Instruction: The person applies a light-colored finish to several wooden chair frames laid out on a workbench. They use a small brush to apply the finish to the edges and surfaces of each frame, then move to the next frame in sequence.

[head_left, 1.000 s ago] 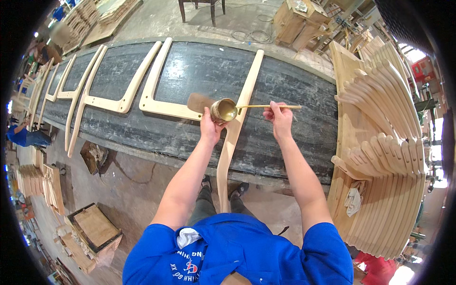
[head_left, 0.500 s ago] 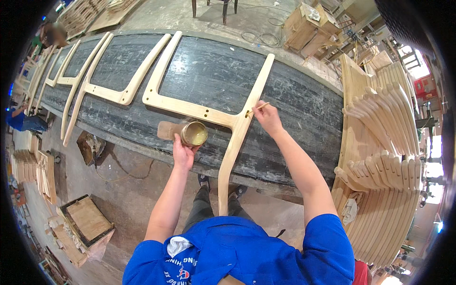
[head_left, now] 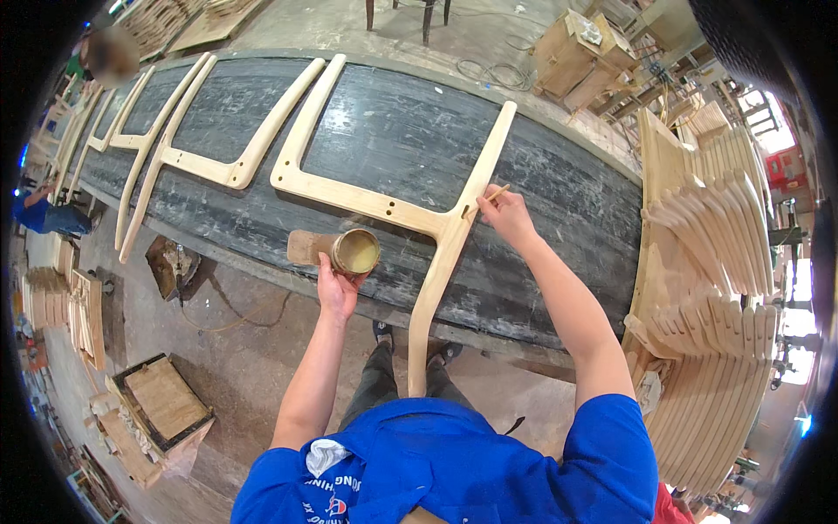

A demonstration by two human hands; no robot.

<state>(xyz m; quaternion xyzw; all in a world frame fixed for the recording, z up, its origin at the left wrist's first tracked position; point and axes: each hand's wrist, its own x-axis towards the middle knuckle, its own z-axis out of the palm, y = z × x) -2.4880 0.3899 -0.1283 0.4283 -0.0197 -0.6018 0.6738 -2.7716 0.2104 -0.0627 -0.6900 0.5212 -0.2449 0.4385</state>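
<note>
My left hand (head_left: pixel 339 288) is closed around a round container (head_left: pixel 359 251) holding a pale yellowish substance, tilted so its mouth faces up toward me. A flat brownish piece (head_left: pixel 305 248) sticks out to the left of the container. Between the fingers of my right hand (head_left: pixel 508 216) is a thin wooden stick (head_left: pixel 494 193), its lower end at a hole near the joint of a pale wooden chair frame (head_left: pixel 429 288). That frame lies on the dark table, with its lower leg reaching over the near edge toward me. More holes show along its crosspiece.
Similar wooden frames (head_left: pixel 206 169) lie in a row to the left along the black-topped table (head_left: pixel 559 210). Stacks of shaped wooden parts (head_left: pixel 698 367) stand at the right. Below left are a box (head_left: pixel 162 402) and a bin (head_left: pixel 172 267) on the floor. Other people are at the far left.
The whole view has shifted slightly. My right hand keeps the stick at the same joint, with the stick leaning a little differently. My left hand still holds the container.
</note>
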